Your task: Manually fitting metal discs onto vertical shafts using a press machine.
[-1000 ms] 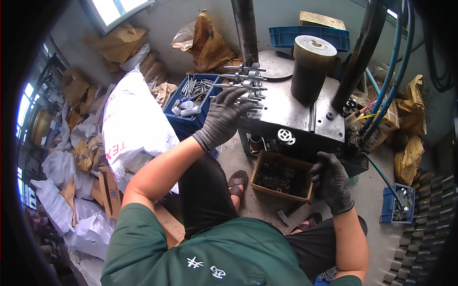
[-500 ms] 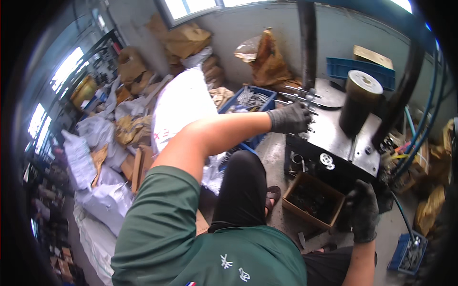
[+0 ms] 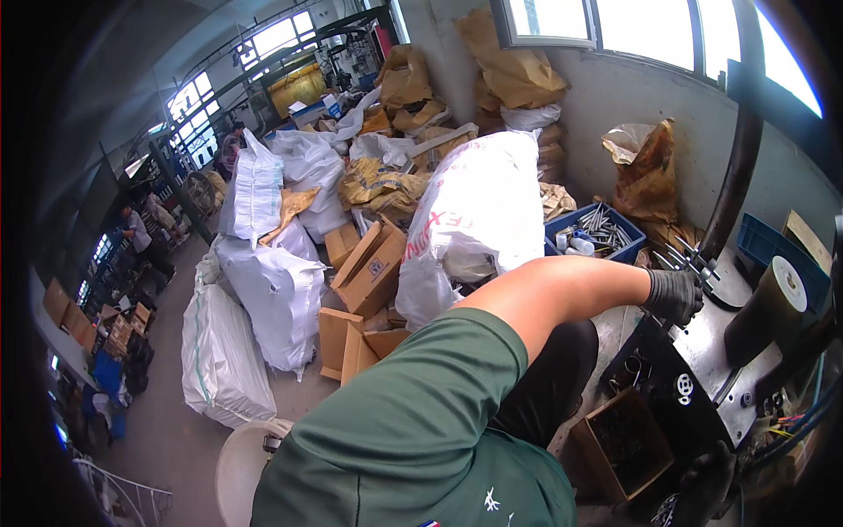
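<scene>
My left hand (image 3: pixel 674 297), in a dark grey glove, is closed at the edge of a metal machine table (image 3: pixel 716 351). Several thin silver metal rods (image 3: pixel 694 263) stick out from its fingers, fanned to the far side. The fist hides their near ends. Low at the right, my right hand (image 3: pixel 707 481), also in a dark glove, is beside an open cardboard box (image 3: pixel 625 446) with dark contents. Shadow hides its fingers and anything in them. A dark upright cylinder (image 3: pixel 767 312) with a pale top stands on the table.
A blue bin (image 3: pixel 593 233) of metal rods stands beyond my left forearm. A big white sack (image 3: pixel 474 220), cardboard boxes (image 3: pixel 369 268) and more sacks are piled left. A dark post (image 3: pixel 738 149) rises behind the table. A white bucket (image 3: pixel 241 470) is at my left side.
The view has swung left, so the table and both hands appear farther right and lower. My left hand stays at the rods by the table edge. My right hand is still beside the cardboard box.
</scene>
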Motion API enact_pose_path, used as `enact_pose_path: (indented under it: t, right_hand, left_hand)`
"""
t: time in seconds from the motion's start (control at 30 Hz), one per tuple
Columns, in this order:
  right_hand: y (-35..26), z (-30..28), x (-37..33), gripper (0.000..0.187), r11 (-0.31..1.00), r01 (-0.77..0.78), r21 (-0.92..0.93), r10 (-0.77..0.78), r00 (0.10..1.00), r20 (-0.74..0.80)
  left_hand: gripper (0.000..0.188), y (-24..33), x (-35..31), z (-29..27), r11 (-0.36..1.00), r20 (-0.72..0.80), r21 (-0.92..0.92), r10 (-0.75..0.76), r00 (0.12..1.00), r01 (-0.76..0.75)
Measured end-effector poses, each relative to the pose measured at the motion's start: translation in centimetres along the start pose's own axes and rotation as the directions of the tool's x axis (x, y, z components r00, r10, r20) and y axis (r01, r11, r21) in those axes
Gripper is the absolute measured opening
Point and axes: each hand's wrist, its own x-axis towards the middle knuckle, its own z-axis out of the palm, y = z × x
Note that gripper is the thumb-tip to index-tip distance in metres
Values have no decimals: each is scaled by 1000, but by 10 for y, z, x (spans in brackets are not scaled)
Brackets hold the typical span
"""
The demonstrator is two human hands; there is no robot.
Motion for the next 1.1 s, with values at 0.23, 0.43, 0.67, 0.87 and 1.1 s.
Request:
enact_pose_path:
  t: [0.23,0.43,0.67,0.87,1.1]
  right_hand:
    - [-1,2,9,44,999,-16,-42,16,1000,0]
    - [18,-39,19,41,998,62,6,-58,961,-270]
    - [23,-44,31,32,991,100,-94,-124,948,-294]
    - [8,-31,28,27,985,25,-171,-92,912,-399]
    - [-1,-11,8,36,972,-9,-236,-121,838,-532]
  left_hand:
    - [59,16,-16,-10,748,-183,-489,-591,786,448]
    - [53,1,39,-49,-43,607,-479,-738,295,877]
    - [38,3,59,-19,77,646,-85,-755,114,993]
    - [37,3,52,12,31,567,-102,-820,83,994]
    - [44,1,55,-13,68,630,-183,-758,170,981]
